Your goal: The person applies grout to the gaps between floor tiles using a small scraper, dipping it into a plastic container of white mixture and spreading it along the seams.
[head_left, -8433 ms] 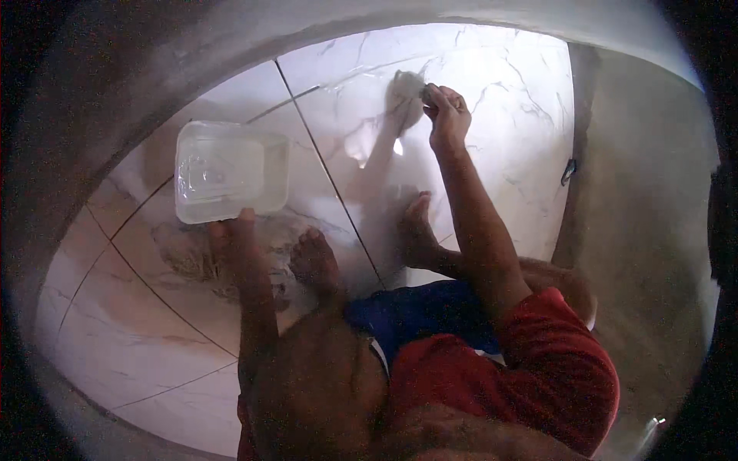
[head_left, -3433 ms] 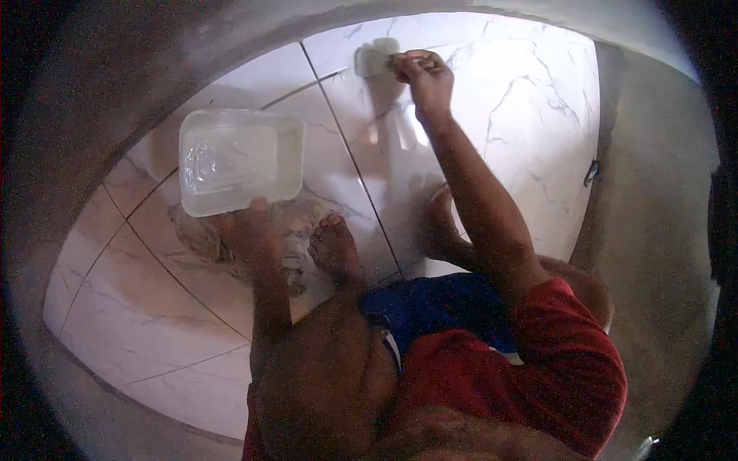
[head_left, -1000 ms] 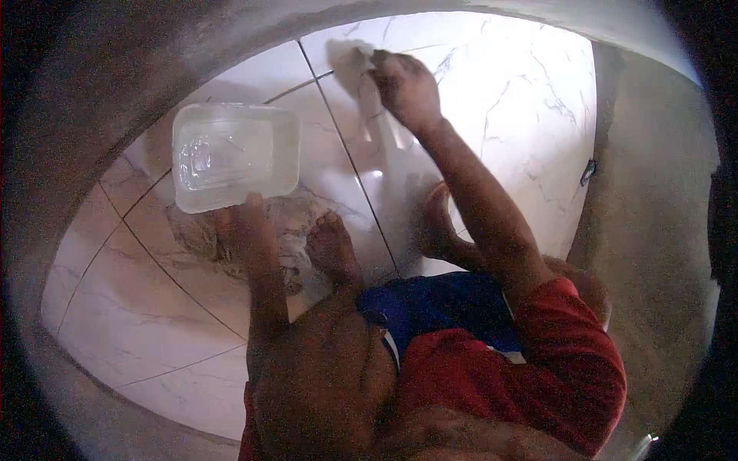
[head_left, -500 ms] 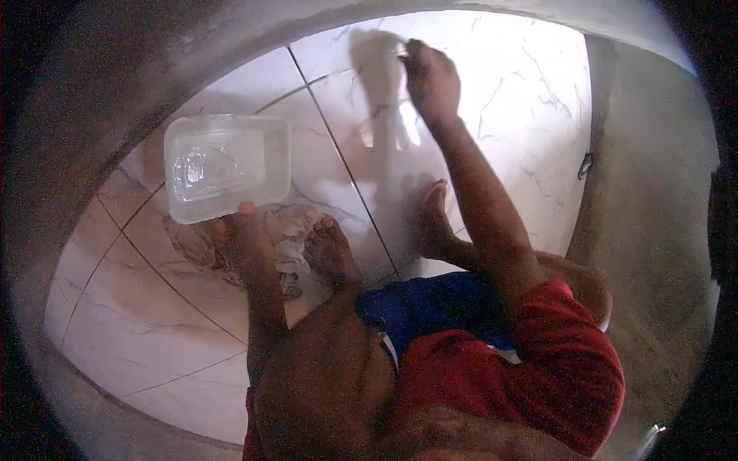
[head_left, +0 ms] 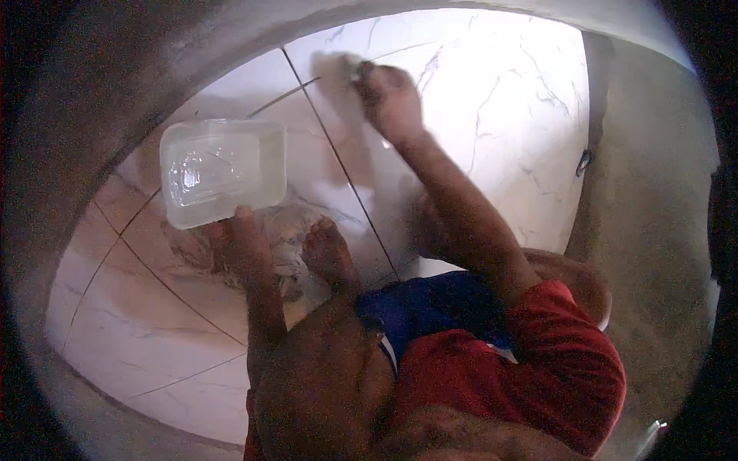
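By its near rim my left hand (head_left: 244, 250) grips a translucent white plastic container (head_left: 265, 165), rectangular and open-topped. Bright glints show inside it; whether it holds liquid I cannot tell. Farther off and to the right, my right hand (head_left: 393, 104) is closed low over the marbled tile floor (head_left: 500, 138). Something small and pale seems to stick out at its fingertips, too blurred to name. Beneath my left hand lies a crumpled greyish cloth (head_left: 286, 230), partly hidden by the hand and the container.
My bare foot (head_left: 329, 250) rests beside the cloth. A grey raised border (head_left: 100, 131) curves round the tiles at the left and far side. On the right runs a rough grey surface (head_left: 646, 230), with a small dark object (head_left: 585, 163) at the tiles' edge.
My right hand has swept left and a little nearer over the tiles, still closed. The container in my left hand has shifted slightly left and nearer.
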A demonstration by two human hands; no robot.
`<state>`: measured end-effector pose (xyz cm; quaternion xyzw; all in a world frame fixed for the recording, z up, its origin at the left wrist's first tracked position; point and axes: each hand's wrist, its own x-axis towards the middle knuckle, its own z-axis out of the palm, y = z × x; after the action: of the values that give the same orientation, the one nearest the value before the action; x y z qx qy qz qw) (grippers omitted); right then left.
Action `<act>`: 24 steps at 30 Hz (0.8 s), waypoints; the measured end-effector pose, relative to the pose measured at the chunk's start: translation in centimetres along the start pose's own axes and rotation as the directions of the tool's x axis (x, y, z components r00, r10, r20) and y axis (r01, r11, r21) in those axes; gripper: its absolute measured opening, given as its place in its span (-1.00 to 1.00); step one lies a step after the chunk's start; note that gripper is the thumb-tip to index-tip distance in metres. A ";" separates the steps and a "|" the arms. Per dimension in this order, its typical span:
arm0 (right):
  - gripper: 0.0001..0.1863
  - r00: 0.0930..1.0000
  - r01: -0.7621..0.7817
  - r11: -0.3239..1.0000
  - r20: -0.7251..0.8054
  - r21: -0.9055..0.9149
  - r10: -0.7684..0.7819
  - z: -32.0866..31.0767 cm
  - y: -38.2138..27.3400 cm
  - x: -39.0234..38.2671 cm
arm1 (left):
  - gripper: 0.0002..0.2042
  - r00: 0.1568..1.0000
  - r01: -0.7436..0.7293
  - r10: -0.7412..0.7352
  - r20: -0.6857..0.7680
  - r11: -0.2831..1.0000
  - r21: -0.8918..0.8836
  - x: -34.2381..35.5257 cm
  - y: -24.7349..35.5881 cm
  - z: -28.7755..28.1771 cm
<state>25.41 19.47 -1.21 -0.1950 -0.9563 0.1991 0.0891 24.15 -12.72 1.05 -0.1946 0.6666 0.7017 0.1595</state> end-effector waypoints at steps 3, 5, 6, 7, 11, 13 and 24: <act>-0.89 0.929 -0.366 0.841 0.104 0.399 0.355 0.1 -6.0 -1.0 | -0.40 0.997 -0.073 0.072 -0.022 0.996 -0.059 0.4 -1.1 0.5; -0.84 0.932 0.355 0.934 -0.070 -0.041 -0.357 0.3 -5.3 -0.1 | -0.38 0.998 0.044 -0.037 -0.051 0.990 0.135 0.8 -0.9 0.2; -0.79 0.917 0.387 0.922 -0.091 -0.027 -0.387 -0.1 -4.8 -0.3 | -0.36 0.994 0.100 -0.085 -0.073 0.968 0.231 0.8 -0.8 0.3; -0.79 0.918 0.384 0.923 -0.093 -0.038 -0.386 -0.3 -4.1 0.0 | -0.35 0.986 0.159 -0.132 -0.104 0.933 0.323 0.6 -0.5 0.3; -0.79 0.991 -0.022 0.999 -0.128 0.041 0.027 -2.9 1.2 1.6 | -0.38 0.996 -0.071 0.075 0.049 0.995 -0.069 0.3 -0.8 -0.3; -0.80 0.968 0.045 0.999 -0.245 -0.021 -0.049 -5.0 4.9 2.5 | -0.39 0.995 -0.067 0.077 0.065 0.988 -0.138 0.5 -1.2 -0.4; -0.88 0.985 0.138 0.973 -0.075 -0.187 -0.154 -2.3 2.7 1.4 | -0.34 0.999 0.022 -0.019 0.034 0.995 -0.097 -0.4 1.7 2.1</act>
<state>25.57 23.10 -0.09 -0.1401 -0.9773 0.0952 0.1276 23.60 -10.72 2.79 -0.1975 0.6268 0.7348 0.1679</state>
